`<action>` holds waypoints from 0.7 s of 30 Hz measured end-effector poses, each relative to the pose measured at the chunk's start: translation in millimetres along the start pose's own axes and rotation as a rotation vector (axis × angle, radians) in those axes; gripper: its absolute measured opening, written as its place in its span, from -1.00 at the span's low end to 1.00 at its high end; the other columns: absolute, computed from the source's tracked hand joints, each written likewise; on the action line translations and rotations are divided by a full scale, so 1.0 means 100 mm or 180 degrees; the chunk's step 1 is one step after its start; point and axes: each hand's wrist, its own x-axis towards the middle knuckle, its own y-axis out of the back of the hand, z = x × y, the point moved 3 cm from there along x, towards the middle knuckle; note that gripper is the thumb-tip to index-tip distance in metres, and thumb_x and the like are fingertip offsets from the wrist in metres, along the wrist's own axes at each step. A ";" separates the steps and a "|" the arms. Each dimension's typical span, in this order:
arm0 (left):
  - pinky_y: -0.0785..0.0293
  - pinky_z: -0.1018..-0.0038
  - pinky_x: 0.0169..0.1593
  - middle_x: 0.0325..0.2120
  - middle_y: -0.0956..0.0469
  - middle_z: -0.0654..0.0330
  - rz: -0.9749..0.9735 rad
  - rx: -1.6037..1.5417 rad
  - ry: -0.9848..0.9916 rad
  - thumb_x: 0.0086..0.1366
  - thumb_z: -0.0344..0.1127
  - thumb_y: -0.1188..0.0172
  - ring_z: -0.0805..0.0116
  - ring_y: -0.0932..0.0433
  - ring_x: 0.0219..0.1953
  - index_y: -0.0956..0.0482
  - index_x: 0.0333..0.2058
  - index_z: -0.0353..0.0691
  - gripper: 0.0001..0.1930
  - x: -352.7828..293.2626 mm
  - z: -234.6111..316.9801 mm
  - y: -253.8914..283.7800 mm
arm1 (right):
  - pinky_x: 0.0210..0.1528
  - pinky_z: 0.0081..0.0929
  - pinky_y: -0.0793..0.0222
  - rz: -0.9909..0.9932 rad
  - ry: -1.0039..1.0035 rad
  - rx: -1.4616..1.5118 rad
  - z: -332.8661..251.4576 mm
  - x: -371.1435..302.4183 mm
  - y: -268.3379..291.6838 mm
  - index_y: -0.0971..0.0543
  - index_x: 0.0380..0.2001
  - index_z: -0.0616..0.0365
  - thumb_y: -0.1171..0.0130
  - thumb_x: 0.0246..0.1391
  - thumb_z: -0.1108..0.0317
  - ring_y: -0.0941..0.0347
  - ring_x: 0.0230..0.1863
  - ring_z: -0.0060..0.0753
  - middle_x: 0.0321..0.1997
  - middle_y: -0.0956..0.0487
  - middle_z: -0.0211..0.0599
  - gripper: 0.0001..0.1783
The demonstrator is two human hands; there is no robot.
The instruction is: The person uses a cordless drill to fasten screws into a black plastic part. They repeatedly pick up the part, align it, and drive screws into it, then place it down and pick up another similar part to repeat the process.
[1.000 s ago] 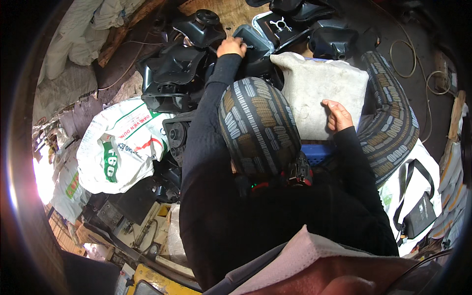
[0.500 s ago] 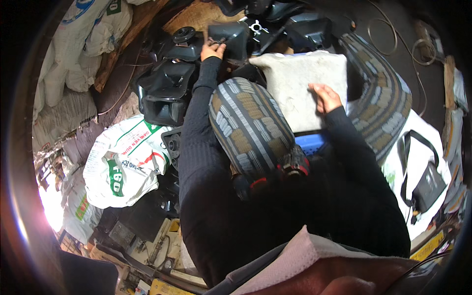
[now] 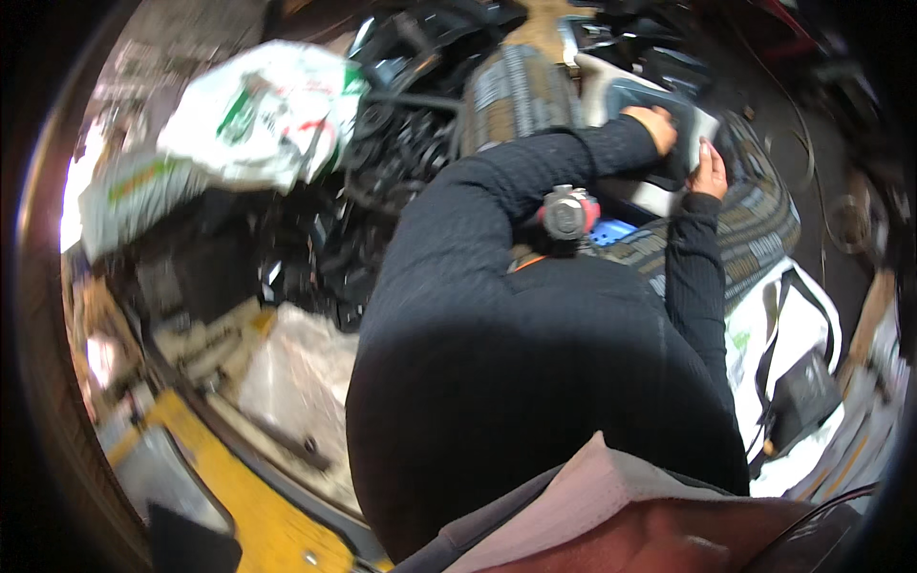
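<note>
A black plastic moulded part (image 3: 635, 94), glossy and blurred by motion, lies over the white pad (image 3: 594, 78) across my lap. My left hand (image 3: 657, 128) reaches over to the right, its fingers curled round something at this part. At the part's right edge is my right hand (image 3: 709, 172), fingers pointing up and pressed along it; they seem to grip the edge, though the contact is blurred. Below the left sleeve, a red and grey tool like a cordless drill (image 3: 567, 214) sits near a blue plastic piece (image 3: 611, 232).
Several black plastic parts (image 3: 406, 143) are heaped to the left, beside a white printed sack (image 3: 263, 115). More black parts (image 3: 659, 48) lie at the far side. On the right are a white bag (image 3: 778, 334) and a black pouch (image 3: 800, 401) with a strap.
My view has swung left and down. The left hand has come from the far pile to the pad, bringing a black part. My right hand has moved to that part's edge.
</note>
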 end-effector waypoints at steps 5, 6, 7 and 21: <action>-0.51 0.19 -0.14 -0.11 -0.56 0.19 0.1465 -0.0750 0.0396 0.04 0.11 -0.22 0.22 -0.55 -0.11 -0.59 -0.10 0.03 -0.53 -0.93 -0.54 1.01 | -0.07 -0.70 -0.33 -0.0661 0.0547 -0.0379 -0.19 -0.34 -0.33 -0.57 -0.10 0.20 -0.14 0.17 0.35 -0.45 -0.16 -0.65 -0.13 -0.58 -0.38 -0.74; -0.51 0.26 -0.16 -0.23 -0.61 0.18 0.2240 -0.0452 0.0501 0.05 0.08 -0.23 0.22 -0.58 -0.16 -0.61 -0.15 0.04 -0.58 -1.31 -0.83 1.31 | -0.08 -0.71 -0.32 -0.0873 0.0013 -0.0351 -0.27 -0.43 -0.41 -0.57 -0.10 0.19 -0.13 0.18 0.34 -0.45 -0.16 -0.66 -0.13 -0.58 -0.38 -0.74; -0.49 0.22 -0.16 -0.28 -0.61 0.11 0.2222 -0.0857 0.1191 0.06 0.00 -0.16 0.13 -0.60 -0.23 -0.64 -0.21 0.07 -0.67 -1.59 -1.30 1.32 | -0.39 -0.74 -0.05 -0.1152 -0.0003 -0.0487 -0.46 -0.63 -0.50 -0.58 -0.08 0.12 -0.09 0.20 0.29 -0.20 -0.44 -0.78 -0.36 -0.47 -0.59 -0.73; -0.21 0.12 0.21 0.07 -0.44 0.11 0.0130 0.0508 0.3456 0.08 0.22 -0.03 0.07 -0.35 0.16 -0.58 -0.06 0.29 -0.53 -3.38 -3.73 -0.31 | -0.71 -0.68 0.02 -0.1328 -0.1877 0.1308 -0.35 -0.58 -0.33 -0.52 -0.05 0.17 -0.14 0.13 0.26 -0.09 -0.72 -0.71 -0.54 -0.47 -0.51 -0.65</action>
